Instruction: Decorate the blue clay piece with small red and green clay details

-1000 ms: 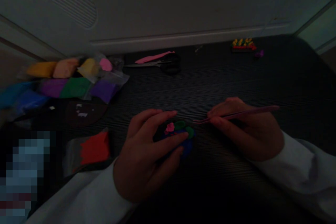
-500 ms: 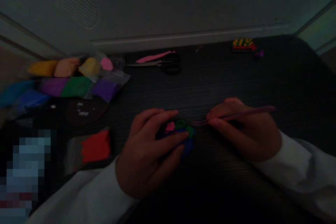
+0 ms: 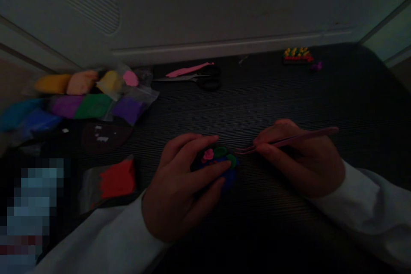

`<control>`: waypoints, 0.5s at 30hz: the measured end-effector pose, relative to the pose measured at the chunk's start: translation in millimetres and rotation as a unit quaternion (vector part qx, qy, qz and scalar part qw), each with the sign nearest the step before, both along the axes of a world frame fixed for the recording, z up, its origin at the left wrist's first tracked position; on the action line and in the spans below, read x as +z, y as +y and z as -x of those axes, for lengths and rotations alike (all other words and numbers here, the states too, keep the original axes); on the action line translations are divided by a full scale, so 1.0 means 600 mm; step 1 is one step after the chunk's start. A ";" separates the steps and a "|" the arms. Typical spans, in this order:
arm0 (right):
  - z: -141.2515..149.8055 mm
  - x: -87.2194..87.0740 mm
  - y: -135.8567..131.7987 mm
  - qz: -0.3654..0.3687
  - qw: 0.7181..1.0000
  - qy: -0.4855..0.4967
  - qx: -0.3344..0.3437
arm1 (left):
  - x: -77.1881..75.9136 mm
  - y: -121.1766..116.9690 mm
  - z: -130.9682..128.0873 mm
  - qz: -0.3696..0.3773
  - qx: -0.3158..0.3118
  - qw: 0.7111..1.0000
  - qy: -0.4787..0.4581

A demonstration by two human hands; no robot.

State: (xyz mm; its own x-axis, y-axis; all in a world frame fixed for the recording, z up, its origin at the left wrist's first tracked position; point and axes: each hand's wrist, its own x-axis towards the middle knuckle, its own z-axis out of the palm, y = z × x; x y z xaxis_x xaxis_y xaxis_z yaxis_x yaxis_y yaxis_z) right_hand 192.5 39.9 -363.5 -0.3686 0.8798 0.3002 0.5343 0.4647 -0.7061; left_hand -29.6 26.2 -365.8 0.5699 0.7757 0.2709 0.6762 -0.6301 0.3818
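Note:
My left hand point(image 3: 183, 184) curves around a small blue clay piece point(image 3: 228, 180), with one fingertip pressing on a green clay leaf point(image 3: 231, 161). On the same piece sit a pink clay flower point(image 3: 208, 154) and another green leaf point(image 3: 220, 152). Part of the clay is hidden beneath my fingers. My right hand point(image 3: 298, 158) pinches pink tweezers point(image 3: 302, 137) much like a pen. Their two tips point left, slightly apart, close to the right side of the clay leaves. No piece shows between the tips.
Bags of coloured clay point(image 3: 93, 106) crowd the left side, with a red clay bag point(image 3: 118, 178) nearer me. Scissors point(image 3: 205, 80) lie beside a pink tool point(image 3: 189, 69) at the back. A small model with yellow flowers point(image 3: 297, 55) and a purple bit point(image 3: 317, 66) stand back right.
The tweezer tips edged left toward the leaves, then drew back slightly to the right. My left hand keeps its place on the clay piece.

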 end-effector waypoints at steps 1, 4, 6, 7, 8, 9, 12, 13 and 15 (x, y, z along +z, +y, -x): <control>0.000 0.000 0.000 0.000 1.000 -0.002 0.002 | 0.000 0.000 0.000 0.001 0.000 1.000 0.000; 0.001 0.001 0.001 -0.003 1.000 -0.003 0.005 | 0.000 0.000 0.000 0.005 0.001 1.000 0.003; 0.001 0.001 0.001 -0.006 1.000 -0.004 0.005 | 0.000 0.000 0.000 0.004 -0.004 1.000 0.006; 0.002 0.002 0.001 -0.009 1.000 -0.006 0.003 | 0.000 0.000 0.000 0.002 -0.006 1.000 0.008; 0.002 0.002 0.000 -0.011 1.000 -0.010 0.001 | 0.000 0.000 0.001 0.000 -0.006 1.000 0.010; 0.002 0.002 0.000 -0.013 1.000 -0.014 -0.001 | 0.000 0.000 0.001 -0.001 -0.004 1.000 0.011; 0.002 0.002 -0.001 -0.017 1.000 -0.018 -0.008 | -0.001 -0.001 0.002 -0.003 0.000 1.000 0.011; 0.002 0.001 -0.001 -0.019 1.000 -0.016 -0.008 | -0.002 -0.001 0.002 -0.004 -0.002 1.000 0.010; 0.001 0.001 0.000 -0.027 1.000 -0.013 -0.006 | -0.002 -0.001 0.002 -0.008 -0.007 1.000 0.008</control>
State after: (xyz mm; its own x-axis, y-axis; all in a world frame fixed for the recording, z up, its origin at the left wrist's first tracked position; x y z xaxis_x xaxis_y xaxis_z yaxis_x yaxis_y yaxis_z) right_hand 191.7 39.7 -362.8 -0.3663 0.8669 0.3381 0.5581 0.4954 -0.6656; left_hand -30.7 25.6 -367.2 0.5855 0.7629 0.2742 0.6727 -0.6459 0.3608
